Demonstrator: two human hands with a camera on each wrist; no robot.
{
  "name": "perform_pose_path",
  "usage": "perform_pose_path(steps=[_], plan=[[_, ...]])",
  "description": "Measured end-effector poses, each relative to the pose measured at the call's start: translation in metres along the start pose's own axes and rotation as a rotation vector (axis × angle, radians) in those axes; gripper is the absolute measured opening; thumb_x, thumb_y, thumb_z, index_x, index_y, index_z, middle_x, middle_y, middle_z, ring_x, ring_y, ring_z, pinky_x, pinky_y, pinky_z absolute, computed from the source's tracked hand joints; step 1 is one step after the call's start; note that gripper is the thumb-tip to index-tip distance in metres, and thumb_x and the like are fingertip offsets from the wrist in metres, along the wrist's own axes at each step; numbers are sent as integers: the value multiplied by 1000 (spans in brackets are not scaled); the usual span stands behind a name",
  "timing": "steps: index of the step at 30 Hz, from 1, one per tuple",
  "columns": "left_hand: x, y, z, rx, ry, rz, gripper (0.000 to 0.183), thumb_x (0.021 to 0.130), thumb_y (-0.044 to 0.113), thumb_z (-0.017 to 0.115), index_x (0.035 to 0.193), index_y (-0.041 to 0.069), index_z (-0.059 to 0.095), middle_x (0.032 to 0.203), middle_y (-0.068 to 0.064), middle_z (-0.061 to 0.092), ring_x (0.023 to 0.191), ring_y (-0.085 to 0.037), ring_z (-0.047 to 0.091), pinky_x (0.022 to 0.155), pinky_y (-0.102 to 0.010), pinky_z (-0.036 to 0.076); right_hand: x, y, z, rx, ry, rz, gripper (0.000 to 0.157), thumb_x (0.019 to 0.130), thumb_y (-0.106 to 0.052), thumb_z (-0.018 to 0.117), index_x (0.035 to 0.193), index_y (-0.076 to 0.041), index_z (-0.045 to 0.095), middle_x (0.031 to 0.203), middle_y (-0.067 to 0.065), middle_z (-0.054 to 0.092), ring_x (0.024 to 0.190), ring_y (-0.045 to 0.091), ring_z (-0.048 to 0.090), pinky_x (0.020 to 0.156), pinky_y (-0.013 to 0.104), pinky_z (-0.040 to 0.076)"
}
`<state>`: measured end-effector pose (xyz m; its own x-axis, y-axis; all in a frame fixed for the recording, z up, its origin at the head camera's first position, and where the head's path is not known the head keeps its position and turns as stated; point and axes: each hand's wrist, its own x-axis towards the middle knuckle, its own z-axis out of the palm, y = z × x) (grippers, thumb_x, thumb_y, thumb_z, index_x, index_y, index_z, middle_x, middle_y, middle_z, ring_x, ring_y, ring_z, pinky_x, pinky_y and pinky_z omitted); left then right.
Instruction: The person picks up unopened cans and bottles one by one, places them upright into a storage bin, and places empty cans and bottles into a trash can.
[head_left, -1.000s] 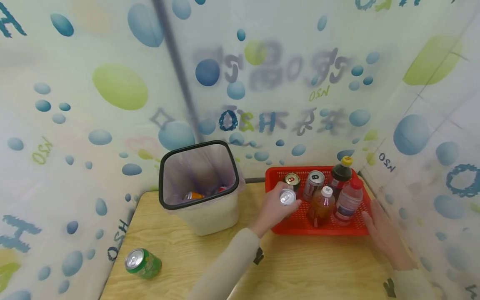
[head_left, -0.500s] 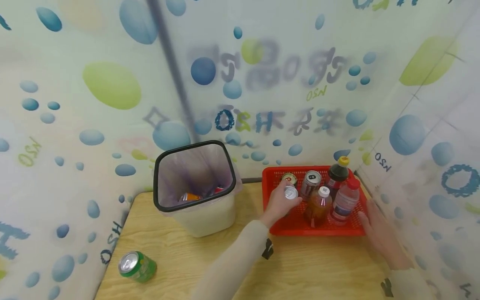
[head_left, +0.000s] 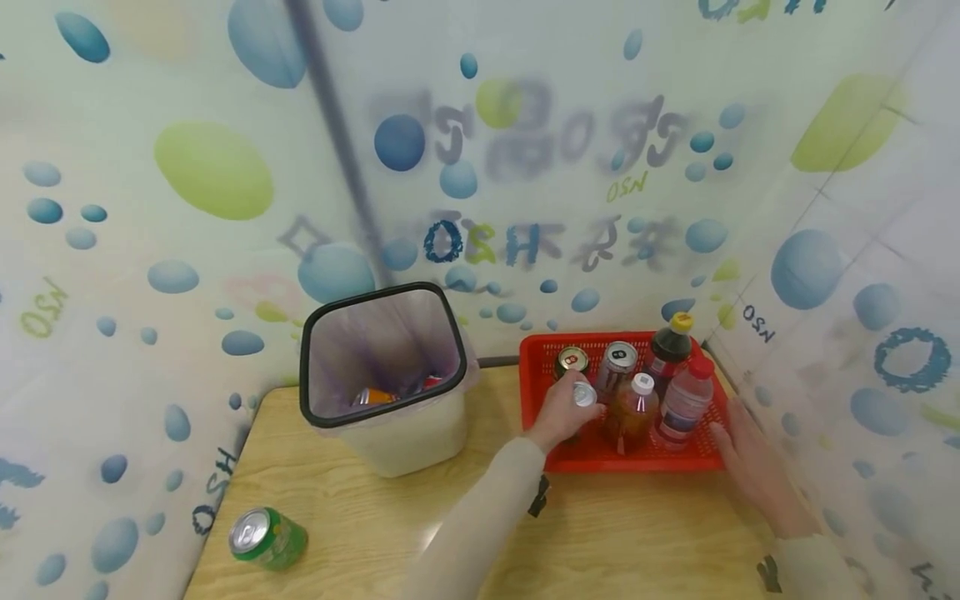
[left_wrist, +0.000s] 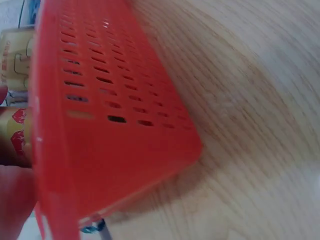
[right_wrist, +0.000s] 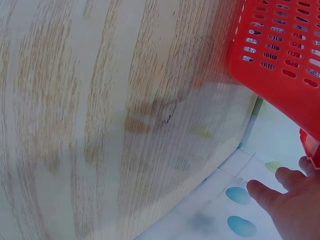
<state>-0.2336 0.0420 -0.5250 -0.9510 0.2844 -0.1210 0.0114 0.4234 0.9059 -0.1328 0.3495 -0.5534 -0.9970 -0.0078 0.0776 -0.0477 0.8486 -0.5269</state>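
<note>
In the head view, my left hand [head_left: 561, 412] grips a drink can with a silver lid [head_left: 584, 394] inside the left part of a red perforated basket [head_left: 592, 463]. The left wrist view has a gold can with red figures [left_wrist: 18, 135] close by my left fingers, mostly behind the basket's rim. My right hand [head_left: 753, 467] lies along the basket's right end with its fingers extended; the right wrist view shows these fingers [right_wrist: 267, 195] beside the basket wall. Whether they touch it cannot be told.
Two more cans [head_left: 618, 360] and several bottles [head_left: 684, 404] stand in the basket. Left of it is a lined white bin [head_left: 420, 442] with a black rim and cans inside. A green can [head_left: 268, 539] stands at the table's left. Patterned walls [head_left: 555, 167] enclose the table.
My left hand has shifted slightly rightward relative to the basket, and the held can's lid looks smaller and lower. My right hand stays at the basket's right end. The head view has turned slightly.
</note>
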Motion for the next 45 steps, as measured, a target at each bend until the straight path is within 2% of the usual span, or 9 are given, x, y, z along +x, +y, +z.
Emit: perform_pose_path(steps=[8, 12, 17, 22, 27, 33, 36, 41, 45], plan=[[0, -3, -3, 13, -19, -89, 47, 83, 18, 88, 112, 23, 51, 99, 5, 62, 89, -15, 61, 80, -35, 60, 1, 2, 4, 7, 22, -22, 72, 113, -36, 38, 161, 7, 6, 164, 37, 9, 151, 55, 10, 123, 63, 5], [-5, 1, -7, 77, -28, -103, 58, 80, 19, 91, 122, 20, 50, 108, 2, 59, 97, -16, 60, 88, -36, 60, 1, 3, 5, 16, 35, -38, 71, 113, -35, 39, 161, 8, 8, 164, 37, 10, 152, 55, 10, 123, 62, 5], [-12, 4, -13, 145, -58, -129, 74, 78, 16, 91, 137, 14, 46, 125, -4, 55, 111, -19, 58, 103, -41, 54, 0, 3, 4, 25, 28, -16, 73, 113, -36, 39, 162, 5, 6, 165, 35, 7, 152, 54, 7, 122, 66, 7], [-13, 5, -11, 179, -74, -150, 75, 82, 12, 87, 143, 9, 43, 132, -7, 58, 117, -21, 58, 108, -42, 50, 0, 2, 2, 21, 4, 18, 75, 112, -39, 39, 163, 3, 3, 166, 34, 4, 153, 53, 4, 120, 69, 9], [-9, 5, -6, 153, -46, -142, 69, 85, 8, 85, 140, 8, 44, 132, -9, 60, 117, -23, 60, 107, -44, 51, 1, 3, 3, 28, 2, 16, 76, 112, -39, 40, 163, 1, 1, 166, 34, 4, 152, 54, 4, 118, 71, 10], [1, 3, 4, 175, -13, -104, 76, 86, 11, 85, 146, 6, 40, 135, -11, 58, 122, -24, 59, 110, -41, 48, 3, 5, 5, 35, 24, -10, 75, 112, -36, 42, 164, 2, 4, 165, 36, 10, 151, 56, 10, 118, 71, 12], [2, 1, 7, 160, 0, -139, 77, 86, 11, 85, 147, 8, 38, 138, -10, 57, 124, -24, 58, 110, -43, 48, 1, 4, 7, 39, 15, -2, 75, 112, -38, 41, 164, 0, 2, 165, 36, 10, 152, 54, 8, 119, 69, 9], [3, 3, 11, 138, 24, -165, 75, 86, 12, 85, 145, 10, 39, 138, -10, 56, 123, -24, 58, 110, -45, 48, 1, 5, 8, 18, 41, -19, 74, 112, -37, 41, 164, 1, 3, 164, 36, 11, 151, 55, 10, 120, 69, 11], [-1, 6, 13, 176, 50, -165, 79, 85, 16, 87, 147, 8, 38, 137, -12, 53, 123, -25, 57, 110, -44, 48, 1, 6, 7, -4, 40, -5, 74, 113, -38, 40, 163, 3, 3, 164, 37, 11, 151, 56, 10, 119, 69, 11]])
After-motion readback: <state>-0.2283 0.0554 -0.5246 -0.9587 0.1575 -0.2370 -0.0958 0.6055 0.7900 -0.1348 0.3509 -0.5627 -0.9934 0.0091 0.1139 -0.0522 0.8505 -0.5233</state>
